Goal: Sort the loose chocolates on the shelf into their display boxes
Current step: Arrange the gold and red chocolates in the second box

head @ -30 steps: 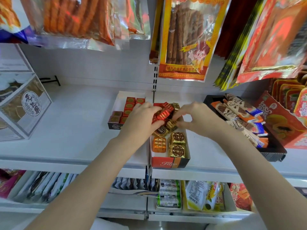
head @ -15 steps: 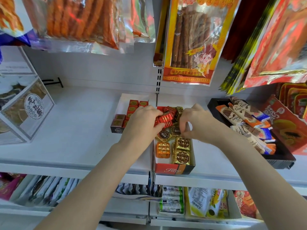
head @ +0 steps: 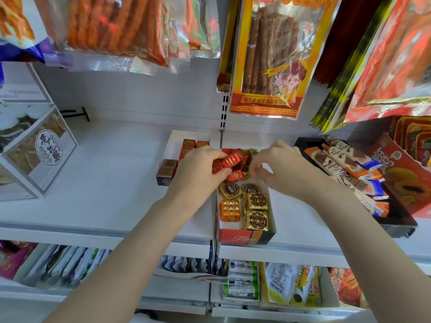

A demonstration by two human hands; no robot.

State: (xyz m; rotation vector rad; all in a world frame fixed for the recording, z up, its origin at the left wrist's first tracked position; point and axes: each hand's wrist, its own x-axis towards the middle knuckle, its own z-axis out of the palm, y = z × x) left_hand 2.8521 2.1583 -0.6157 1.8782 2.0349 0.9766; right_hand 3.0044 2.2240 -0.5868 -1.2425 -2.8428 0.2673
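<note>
Change: both hands sit at the far end of the middle box much as half a second ago; right hand's fingers have drawn in tighter, left still clutches its red handful.
Left hand [head: 200, 170]: closed around several red-wrapped chocolates [head: 229, 160], bunched at the fingertips, over the box's back left corner.
Right hand [head: 277, 163]: fingers curled and pinched over the back right of the box, blurred; cannot tell whether a piece is between them.
Middle box [head: 247, 236]: long axis runs front to back on the shelf [head: 105, 183]; branded end faces the viewer.
Gold chocolates [head: 256, 201]: lie flat in the near half, labels up, beside one orange chocolate [head: 230, 209].
Left box [head: 164, 180]: just beside the left hand, holds squarish red and brown pieces in rows.
Key relation: red pieces lie crosswise to the box, directly between the two hands; left box is nearer the left hand.
Judgement: reds probably belong elsewhere; left hand is best placed to carry them off.
</note>
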